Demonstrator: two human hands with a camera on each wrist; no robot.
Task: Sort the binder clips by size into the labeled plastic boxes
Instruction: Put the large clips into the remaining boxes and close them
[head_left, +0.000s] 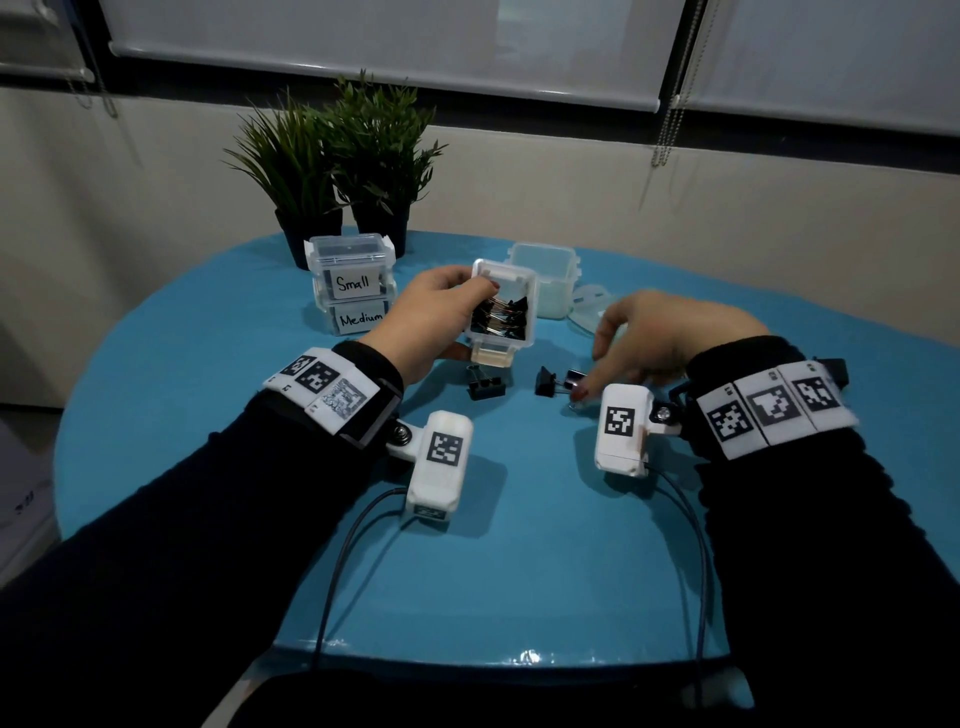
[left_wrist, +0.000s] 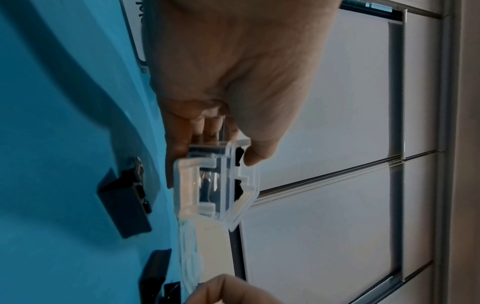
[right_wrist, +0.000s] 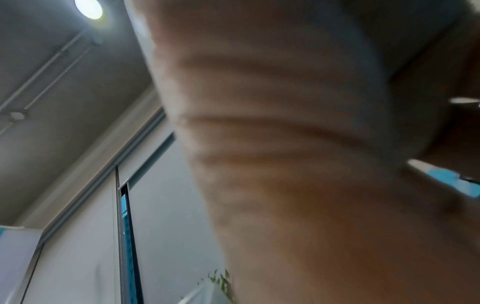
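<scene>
Near edge: wrist cams + cables on both forearms; blue table (head_left: 208, 364) beyond.
Loose clips: two black binder clips left on table. One (head_left: 485, 387) just below the held box; other (head_left: 553, 383) under the R fingertips. Same near clip shows big in left wrist view (left_wrist: 124, 203).
Held box: clear open box (head_left: 503, 314) up off the table, tilted toward viewer, already holds a bunch of black clips w/ wire handles. Label not visible, size unknown.
Stack: lidded boxes "Small" (head_left: 353, 265) over "Medium" (head_left: 361, 317), back left, both closed, dark contents inside.
Spare: empty open box (head_left: 543, 280) behind held box; a clear lid lies beside it.
Progress (est.): nearly done, most clips boxed; two to go, then lid on.
L hand (head_left: 441, 322): wrapped round held box, fingers over the rim, thumb under; firm grip.
R hand (head_left: 660, 338): fingers curled down, index tip touching/at wire handle of the far clip; whether it's actually pinched, can't tell. Right wrist view blurred, no help.
Backdrop: two potted plants (head_left: 337, 156), blinds.
</scene>
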